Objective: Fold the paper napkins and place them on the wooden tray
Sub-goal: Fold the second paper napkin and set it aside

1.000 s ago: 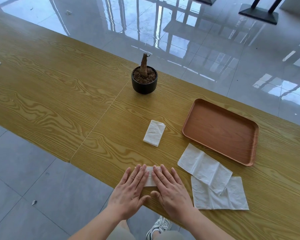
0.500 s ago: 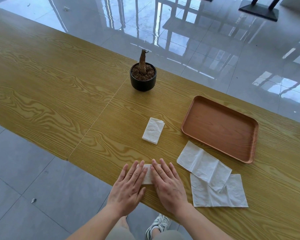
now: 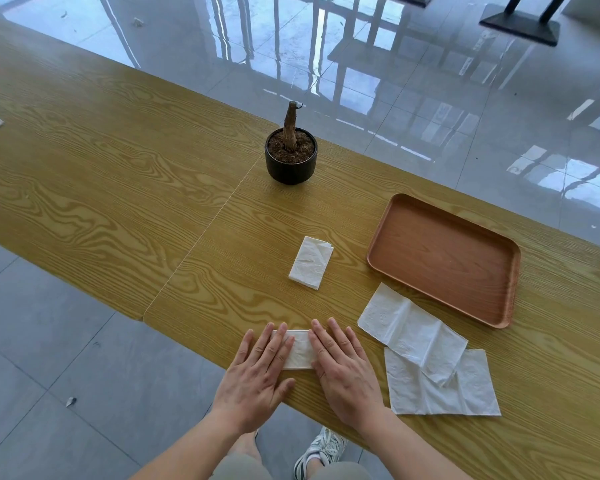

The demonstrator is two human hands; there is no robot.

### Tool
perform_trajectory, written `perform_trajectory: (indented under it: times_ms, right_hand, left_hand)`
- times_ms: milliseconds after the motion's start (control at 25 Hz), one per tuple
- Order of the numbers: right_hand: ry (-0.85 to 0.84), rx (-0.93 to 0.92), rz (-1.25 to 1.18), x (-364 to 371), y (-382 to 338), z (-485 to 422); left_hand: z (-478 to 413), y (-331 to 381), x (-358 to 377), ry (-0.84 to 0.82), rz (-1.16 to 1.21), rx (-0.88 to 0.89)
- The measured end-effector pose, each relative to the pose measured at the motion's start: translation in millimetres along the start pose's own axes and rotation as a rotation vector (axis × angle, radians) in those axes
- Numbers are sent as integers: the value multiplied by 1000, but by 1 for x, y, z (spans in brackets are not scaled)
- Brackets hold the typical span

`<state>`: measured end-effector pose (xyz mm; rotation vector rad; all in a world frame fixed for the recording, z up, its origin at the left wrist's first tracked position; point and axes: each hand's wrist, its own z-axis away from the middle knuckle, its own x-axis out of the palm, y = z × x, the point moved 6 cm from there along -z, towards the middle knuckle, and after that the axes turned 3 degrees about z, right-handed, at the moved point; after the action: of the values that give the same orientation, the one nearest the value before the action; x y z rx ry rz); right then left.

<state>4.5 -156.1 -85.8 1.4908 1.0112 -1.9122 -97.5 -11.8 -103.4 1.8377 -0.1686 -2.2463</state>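
the folded napkin (image 3: pixel 299 349) is pressed flat under the outstretched fingers of the left hand (image 3: pixel 257 374) and right hand (image 3: pixel 343 370); nothing is grasped. next, it is to be pinched and moved to the wooden tray (image 3: pixel 499 318).

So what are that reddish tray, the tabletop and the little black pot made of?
The tray looks like wood with a smooth matt reddish-brown finish; faint straight grain shows. The tabletop shows bold yellow wood grain, but its even look could be laminate or veneer. The pot is black with a soft sheen, perhaps glazed ceramic or plastic; I cannot tell which.
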Motion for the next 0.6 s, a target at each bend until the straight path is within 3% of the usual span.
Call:
perform_trajectory:
  times_ms: [160, 360, 600]
  right_hand:
    - [19, 18, -46, -4, -3, -1]
    - [97, 136, -79, -24, 4, -18]
    - [58, 224, -174, -33, 4, -35]
  left_hand:
    - [0, 2, -6, 49, 23, 0]
    - [-22, 5, -42, 243, 116, -102]
    - [-41, 3, -53, 98, 152, -178]
